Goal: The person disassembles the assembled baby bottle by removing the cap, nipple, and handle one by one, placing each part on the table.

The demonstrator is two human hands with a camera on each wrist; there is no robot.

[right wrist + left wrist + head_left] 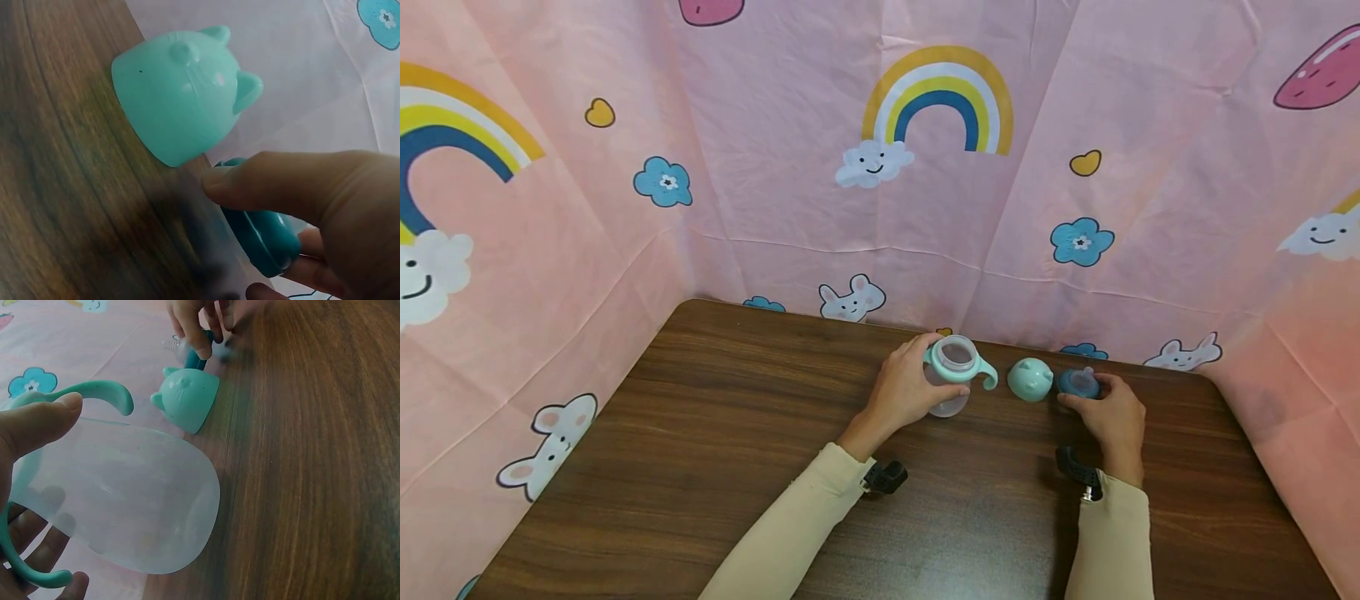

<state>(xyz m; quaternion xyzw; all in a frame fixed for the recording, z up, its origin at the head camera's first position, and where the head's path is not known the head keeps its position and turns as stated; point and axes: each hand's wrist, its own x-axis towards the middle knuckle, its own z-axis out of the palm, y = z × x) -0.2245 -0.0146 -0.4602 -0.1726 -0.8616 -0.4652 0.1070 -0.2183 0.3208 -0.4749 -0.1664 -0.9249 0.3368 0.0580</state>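
Note:
My left hand (pixel 898 390) grips a clear baby bottle (pixel 137 500) near its neck, thumb on one side and fingers round the other. The bottle has an open top and a mint handle ring (pixel 988 372) with two curved handles. Over to the right, my right hand (pixel 1118 417) pinches a dark teal nipple collar (pixel 269 240) between thumb and fingers. A clear nipple (pixel 175 345) sticks up from that collar. Between the hands stands a mint dome-shaped cap (pixel 178 94) with small animal ears and a raised nose; neither hand touches it.
The brown wooden table (pixel 700 467) has its back edge just behind the bottle and cap. Pink cloth (pixel 775 150) printed with rainbows, flowers and animals hangs behind and along both sides. A black strap mount (pixel 886 477) sits on the left wrist, another (pixel 1075 467) on the right.

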